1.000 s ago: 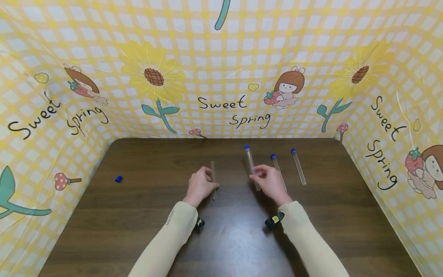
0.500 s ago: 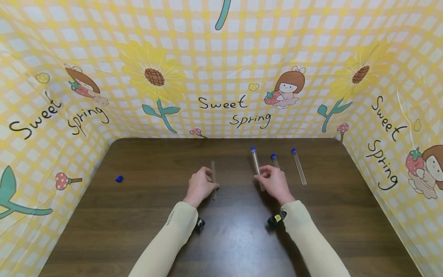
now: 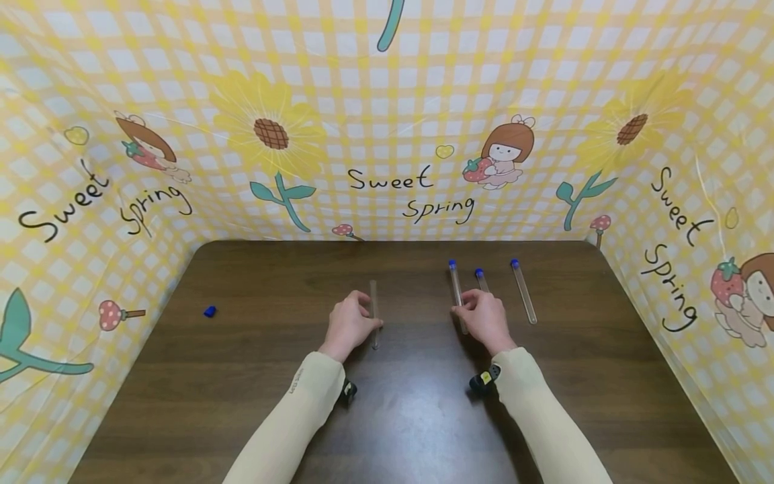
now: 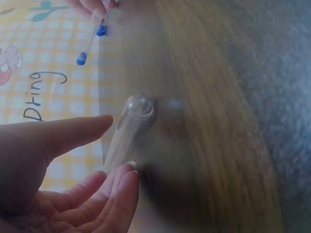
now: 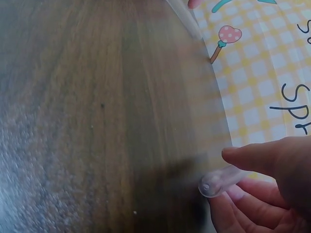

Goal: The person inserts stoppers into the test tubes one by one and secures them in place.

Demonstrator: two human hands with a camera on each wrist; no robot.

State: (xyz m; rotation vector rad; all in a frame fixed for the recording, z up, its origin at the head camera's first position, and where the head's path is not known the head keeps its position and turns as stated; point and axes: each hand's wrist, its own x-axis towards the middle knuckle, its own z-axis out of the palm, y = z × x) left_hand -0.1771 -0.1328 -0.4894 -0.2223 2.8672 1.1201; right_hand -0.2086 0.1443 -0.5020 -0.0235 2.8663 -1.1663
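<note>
My left hand (image 3: pixel 353 326) has its thumb and fingers around an uncapped clear test tube (image 3: pixel 373 296). In the left wrist view the rounded end of this tube (image 4: pixel 138 108) points towards the camera, and a narrow gap shows beside the thumb tip. To the right, my right hand (image 3: pixel 484 319) pinches a test tube (image 3: pixel 456 286) with a blue cap. Its rounded end (image 5: pixel 209 187) pokes out between thumb and fingers in the right wrist view. Behind that hand lies a second capped test tube (image 3: pixel 480 279), its lower part hidden. A third capped tube (image 3: pixel 523 296) lies farther right.
A loose blue cap (image 3: pixel 209 311) lies on the left of the dark wooden table (image 3: pixel 254 390). Checked yellow cloth (image 3: pixel 387 114) hangs around the table's back and sides. A small camera is strapped to each wrist.
My right hand has shifted to the right together with its capped test tube, closer to the second capped tube. The left hand and its tube have stayed in place.
</note>
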